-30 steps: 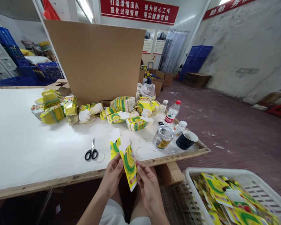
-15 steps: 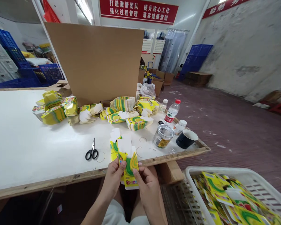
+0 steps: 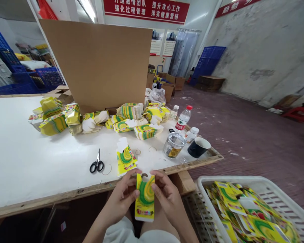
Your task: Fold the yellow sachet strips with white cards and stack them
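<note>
Between my two hands is a small yellow and green carton (image 3: 145, 199), held upright just off the table's front edge with its top flaps up. My left hand (image 3: 124, 191) grips its left side, thumb on the front. On the right side my right hand (image 3: 164, 189) pinches it in the same way. Another flat yellow carton (image 3: 126, 159) lies on the white table (image 3: 73, 158) just beyond my left hand. Black-handled scissors (image 3: 97, 164) rest farther left, beside a thin rubber band (image 3: 106, 169).
Several bundles of cartons (image 3: 53, 118) line the table's back before a tall cardboard sheet (image 3: 98, 67). To the right stand a clear jar (image 3: 172, 148), a dark mug (image 3: 199, 147) and a red-capped bottle (image 3: 183, 119). A white basket (image 3: 205, 199) of cartons is at lower right.
One carton now lies on the table, where two overlapped in my hands before. My hands have moved slightly right and down with the other, its front now facing me squarely.
</note>
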### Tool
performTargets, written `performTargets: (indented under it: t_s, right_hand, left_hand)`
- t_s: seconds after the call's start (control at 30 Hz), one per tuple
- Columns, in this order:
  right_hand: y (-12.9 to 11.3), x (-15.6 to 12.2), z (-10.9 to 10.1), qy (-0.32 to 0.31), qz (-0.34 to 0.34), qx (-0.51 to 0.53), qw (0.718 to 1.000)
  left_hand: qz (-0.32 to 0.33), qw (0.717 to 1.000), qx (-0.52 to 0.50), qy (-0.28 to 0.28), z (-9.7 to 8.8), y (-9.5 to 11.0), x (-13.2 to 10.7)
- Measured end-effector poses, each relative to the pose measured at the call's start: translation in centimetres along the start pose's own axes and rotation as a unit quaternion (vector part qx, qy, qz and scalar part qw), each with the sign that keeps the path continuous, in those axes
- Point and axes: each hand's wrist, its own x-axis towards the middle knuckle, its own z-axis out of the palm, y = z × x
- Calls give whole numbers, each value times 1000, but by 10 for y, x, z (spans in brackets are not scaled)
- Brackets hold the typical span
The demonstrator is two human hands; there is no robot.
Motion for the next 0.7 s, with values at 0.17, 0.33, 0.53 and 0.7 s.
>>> performTargets:
  t_s: [0.17,0.33,0.53,0.7]
  right_hand:
    - [-4,3,-12,-63,-9,-62,996]
    - [-1,3,-11,25,-40,-48,998]
    - [-5,4,-15,15,38,-19,999]
    - [-8,8,-9,-58,104,-88,989]
  left_hand:
    - [-26,996,-72,-51,1,-5,-5]
    - [-40,996,-60,-43,1,-7,-1]
    - [-11,997,70,27,3,-6,5]
    - [-11,996,88,14,3,-10,2]
